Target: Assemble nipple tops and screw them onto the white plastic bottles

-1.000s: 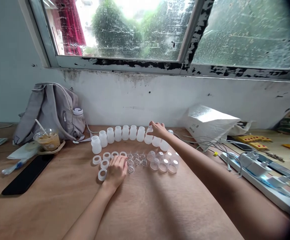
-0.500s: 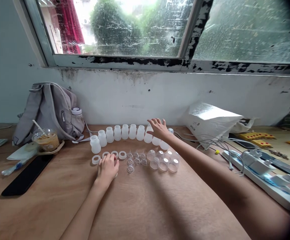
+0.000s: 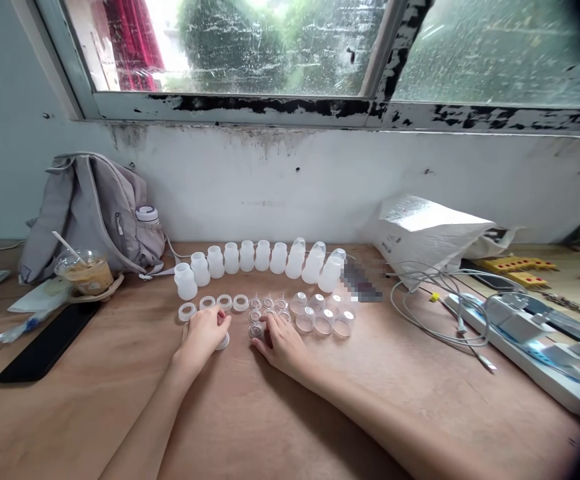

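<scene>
Left fingers [image 3: 220, 321] hold a white ring [image 3: 223, 343] near 10 frosted, waisted bottles [image 3: 247, 257].

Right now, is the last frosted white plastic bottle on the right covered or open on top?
Covered: a clear, domed plastic cap sits over the top of that frosted white plastic bottle.

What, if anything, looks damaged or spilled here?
The window frame looks damaged: ragged black patches interrupt its pale surface, like flaked paint. Below it, the wall is stained. The white bottles stand upright in their curved row; nothing looks spilled.
</scene>
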`<act>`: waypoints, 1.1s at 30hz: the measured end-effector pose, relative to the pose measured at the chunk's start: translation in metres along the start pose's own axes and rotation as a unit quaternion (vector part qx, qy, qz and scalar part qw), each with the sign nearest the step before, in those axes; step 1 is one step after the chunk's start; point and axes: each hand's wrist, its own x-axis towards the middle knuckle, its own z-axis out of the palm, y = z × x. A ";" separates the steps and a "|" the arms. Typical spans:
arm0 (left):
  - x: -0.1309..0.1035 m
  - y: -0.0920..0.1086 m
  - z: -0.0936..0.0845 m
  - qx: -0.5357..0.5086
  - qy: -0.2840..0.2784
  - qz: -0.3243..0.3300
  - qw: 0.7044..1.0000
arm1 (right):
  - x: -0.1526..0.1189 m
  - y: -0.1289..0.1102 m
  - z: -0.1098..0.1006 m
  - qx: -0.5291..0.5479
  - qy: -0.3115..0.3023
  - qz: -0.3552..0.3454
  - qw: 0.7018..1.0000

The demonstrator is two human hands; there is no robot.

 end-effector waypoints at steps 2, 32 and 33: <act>-0.001 -0.003 -0.006 -0.001 -0.013 0.008 1.000 | 0.003 0.003 0.008 0.002 0.009 0.023 1.000; -0.025 0.042 0.036 -0.226 0.061 0.229 0.945 | -0.034 0.039 -0.035 0.106 -0.058 -0.065 0.991; -0.027 0.044 0.038 -0.231 0.048 0.251 0.939 | -0.035 0.039 -0.035 0.116 -0.065 -0.061 0.989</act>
